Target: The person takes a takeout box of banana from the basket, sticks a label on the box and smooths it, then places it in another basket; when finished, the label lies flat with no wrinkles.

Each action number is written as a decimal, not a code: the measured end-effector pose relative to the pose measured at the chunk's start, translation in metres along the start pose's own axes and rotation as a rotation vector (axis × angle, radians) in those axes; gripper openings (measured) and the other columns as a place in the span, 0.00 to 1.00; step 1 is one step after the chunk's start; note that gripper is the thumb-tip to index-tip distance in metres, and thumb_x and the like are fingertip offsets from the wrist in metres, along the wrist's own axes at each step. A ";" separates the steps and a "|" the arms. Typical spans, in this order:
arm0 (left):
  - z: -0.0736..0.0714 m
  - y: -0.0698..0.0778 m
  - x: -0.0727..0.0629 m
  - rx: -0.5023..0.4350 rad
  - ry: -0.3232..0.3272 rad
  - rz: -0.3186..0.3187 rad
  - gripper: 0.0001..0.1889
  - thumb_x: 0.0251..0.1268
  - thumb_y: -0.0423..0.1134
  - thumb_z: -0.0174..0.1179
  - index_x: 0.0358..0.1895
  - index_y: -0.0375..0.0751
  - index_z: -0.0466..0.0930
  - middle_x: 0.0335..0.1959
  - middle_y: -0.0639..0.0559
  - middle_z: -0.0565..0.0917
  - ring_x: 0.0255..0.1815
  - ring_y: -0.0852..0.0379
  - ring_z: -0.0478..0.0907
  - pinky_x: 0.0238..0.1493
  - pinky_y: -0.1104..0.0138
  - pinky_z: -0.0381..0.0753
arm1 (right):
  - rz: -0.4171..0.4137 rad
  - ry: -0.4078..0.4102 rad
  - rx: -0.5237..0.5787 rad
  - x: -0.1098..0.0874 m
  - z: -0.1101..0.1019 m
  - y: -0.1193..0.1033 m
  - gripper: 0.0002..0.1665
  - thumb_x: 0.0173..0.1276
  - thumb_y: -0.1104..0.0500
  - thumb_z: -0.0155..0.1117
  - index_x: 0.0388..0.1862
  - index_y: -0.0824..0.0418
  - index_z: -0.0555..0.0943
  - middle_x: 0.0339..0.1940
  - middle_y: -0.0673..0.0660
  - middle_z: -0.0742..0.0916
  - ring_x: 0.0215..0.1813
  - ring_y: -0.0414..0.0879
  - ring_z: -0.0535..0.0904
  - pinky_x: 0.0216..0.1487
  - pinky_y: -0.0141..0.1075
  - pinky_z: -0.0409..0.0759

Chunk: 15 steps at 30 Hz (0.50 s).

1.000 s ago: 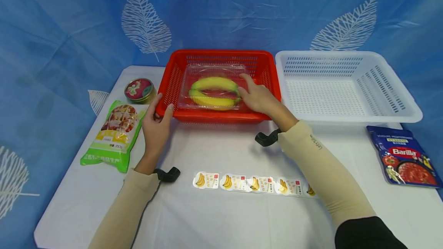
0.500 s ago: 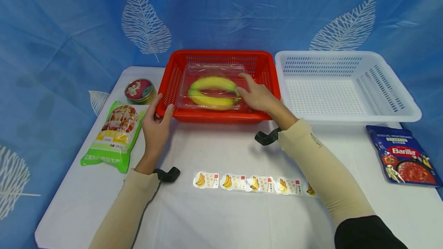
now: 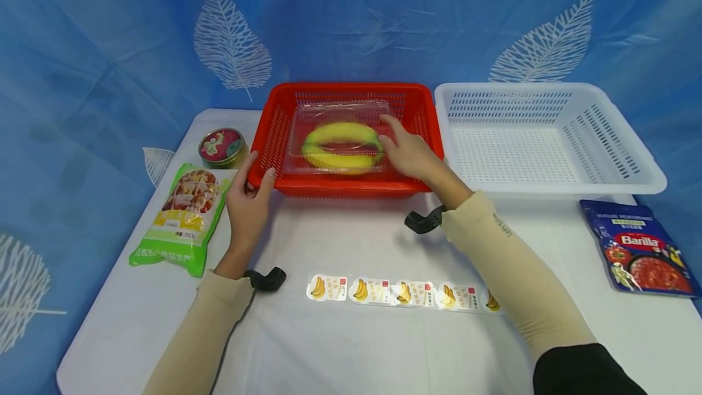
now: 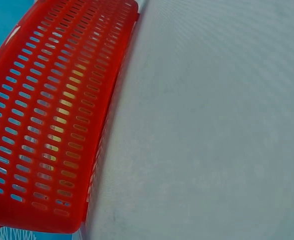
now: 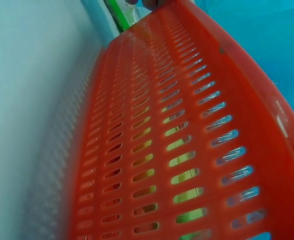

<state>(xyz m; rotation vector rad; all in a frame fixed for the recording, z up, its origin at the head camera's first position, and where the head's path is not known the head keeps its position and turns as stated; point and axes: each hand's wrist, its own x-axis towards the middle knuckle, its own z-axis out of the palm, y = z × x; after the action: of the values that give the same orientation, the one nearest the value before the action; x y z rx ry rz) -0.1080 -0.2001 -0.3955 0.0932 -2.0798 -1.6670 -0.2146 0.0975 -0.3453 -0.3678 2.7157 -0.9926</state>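
A red plastic basket [image 3: 351,186] stands at the back middle of the table. Inside it sits a clear plastic box [image 3: 378,106] with yellow bananas [image 3: 340,133] showing through the lid. My left hand [image 3: 248,203] grips the basket's front left corner, thumb at the front wall and a finger along the left side. Reaching over the front right of the basket, my right hand [image 3: 411,152] touches the box's right end with index finger and thumb spread; its other fingers are hidden. In both wrist views the slotted basket wall [image 4: 51,115] [image 5: 152,130] fills much of the picture.
A white basket [image 3: 548,188] adjoins the red one on the right. Left lie a round tin [image 3: 221,144] and a green food bag [image 3: 183,212]. A blue sauce pouch [image 3: 641,249] lies far right. A strip of banana stickers [image 3: 392,291] lies in front.
The clear box with the bananas has shifted slightly right within the red basket. Both hands keep nearly the same places, and the view has tilted a little.
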 end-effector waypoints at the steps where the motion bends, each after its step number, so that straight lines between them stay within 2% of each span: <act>1: 0.000 -0.005 0.001 -0.002 0.002 -0.001 0.28 0.74 0.35 0.61 0.74 0.37 0.69 0.71 0.42 0.73 0.64 0.44 0.76 0.57 0.71 0.79 | -0.006 0.008 0.006 -0.001 0.000 0.000 0.37 0.83 0.46 0.46 0.85 0.46 0.49 0.30 0.61 0.76 0.23 0.53 0.70 0.36 0.46 0.78; 5: 0.000 -0.017 0.002 -0.002 0.007 0.004 0.28 0.74 0.39 0.62 0.74 0.44 0.71 0.71 0.47 0.74 0.64 0.47 0.76 0.56 0.71 0.79 | -0.025 0.037 0.020 -0.004 0.000 0.002 0.36 0.83 0.45 0.45 0.84 0.44 0.50 0.28 0.59 0.76 0.20 0.50 0.66 0.33 0.44 0.76; 9: 0.000 -0.020 0.002 0.009 0.010 0.015 0.27 0.73 0.42 0.63 0.74 0.47 0.72 0.70 0.49 0.75 0.61 0.50 0.77 0.54 0.73 0.80 | -0.055 0.068 0.030 -0.008 -0.004 0.001 0.36 0.83 0.45 0.45 0.84 0.44 0.51 0.28 0.59 0.77 0.20 0.51 0.67 0.31 0.44 0.76; 13: 0.001 -0.021 0.001 0.034 0.020 0.011 0.27 0.74 0.43 0.63 0.74 0.48 0.72 0.70 0.50 0.75 0.57 0.54 0.78 0.52 0.74 0.80 | -0.088 0.113 0.057 -0.015 -0.011 -0.002 0.34 0.83 0.45 0.45 0.84 0.44 0.53 0.25 0.59 0.75 0.19 0.53 0.67 0.23 0.43 0.71; 15: 0.002 -0.019 0.001 0.040 0.023 0.007 0.27 0.74 0.41 0.62 0.74 0.46 0.72 0.70 0.49 0.75 0.56 0.56 0.77 0.52 0.75 0.80 | -0.092 0.125 0.082 -0.019 -0.014 -0.004 0.33 0.83 0.46 0.45 0.82 0.44 0.54 0.25 0.60 0.75 0.19 0.55 0.71 0.22 0.42 0.73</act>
<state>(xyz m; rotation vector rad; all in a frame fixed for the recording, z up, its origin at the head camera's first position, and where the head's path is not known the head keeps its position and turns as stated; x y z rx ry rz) -0.1144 -0.2041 -0.4136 0.1170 -2.0951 -1.6127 -0.1999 0.1090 -0.3293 -0.4325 2.7796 -1.1855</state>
